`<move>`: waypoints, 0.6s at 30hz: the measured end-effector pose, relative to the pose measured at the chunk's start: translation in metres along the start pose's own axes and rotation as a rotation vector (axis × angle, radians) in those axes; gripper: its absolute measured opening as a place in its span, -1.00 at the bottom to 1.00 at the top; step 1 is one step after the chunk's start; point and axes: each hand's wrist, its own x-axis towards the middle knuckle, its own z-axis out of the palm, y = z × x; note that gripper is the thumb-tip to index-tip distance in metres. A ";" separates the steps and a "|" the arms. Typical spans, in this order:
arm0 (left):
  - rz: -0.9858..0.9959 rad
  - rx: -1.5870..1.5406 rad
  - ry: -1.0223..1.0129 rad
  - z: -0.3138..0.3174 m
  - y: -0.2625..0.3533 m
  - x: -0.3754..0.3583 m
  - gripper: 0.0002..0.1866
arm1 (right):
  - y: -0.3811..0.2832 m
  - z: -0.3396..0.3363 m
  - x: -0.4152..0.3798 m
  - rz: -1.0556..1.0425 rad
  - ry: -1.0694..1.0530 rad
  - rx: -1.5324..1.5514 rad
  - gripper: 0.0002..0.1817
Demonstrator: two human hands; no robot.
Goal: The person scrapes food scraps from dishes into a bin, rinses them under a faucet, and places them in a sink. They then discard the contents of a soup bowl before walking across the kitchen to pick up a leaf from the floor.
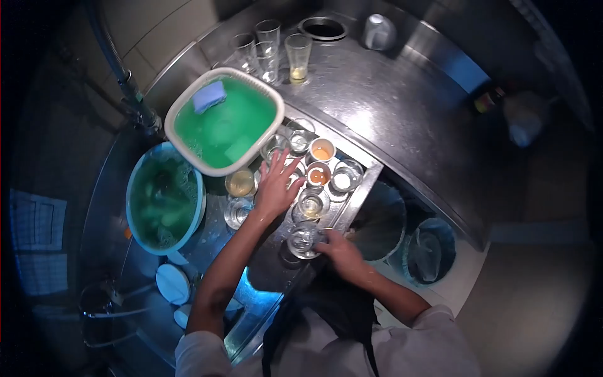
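Observation:
My left hand (277,188) reaches over a group of glasses with its fingers spread, the fingertips right at the rims. Just past them stands a clear glass (274,146). Two cups with orange-brown liquid, a farther cup (323,149) and a nearer cup (318,174), stand to the right of these fingers. Close to my body, my right hand (344,254) grips a clear glass (304,241) by its right side. Beyond that glass is another glass (312,204) with pale yellow residue. To the left of my left wrist are a glass with yellowish liquid (240,183) and a clear glass (238,213).
A square basin (280,112) of green water holds a blue sponge (209,97). Beside it is a round blue tub (203,204) of darker green water. Several tall glasses (267,63) stand on the steel counter (352,94). Lined bins (433,251) are below right.

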 end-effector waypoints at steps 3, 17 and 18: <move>-0.013 -0.121 -0.024 -0.016 0.007 -0.027 -0.59 | 0.007 0.039 0.012 0.005 0.044 -0.024 -0.73; -0.663 -0.304 0.258 -0.076 0.037 -0.226 -0.76 | 0.112 -0.141 0.111 0.190 0.615 0.132 -0.77; -0.690 -0.260 0.309 -0.060 0.012 -0.267 -0.75 | 0.153 -0.171 0.157 0.075 0.705 0.295 -0.71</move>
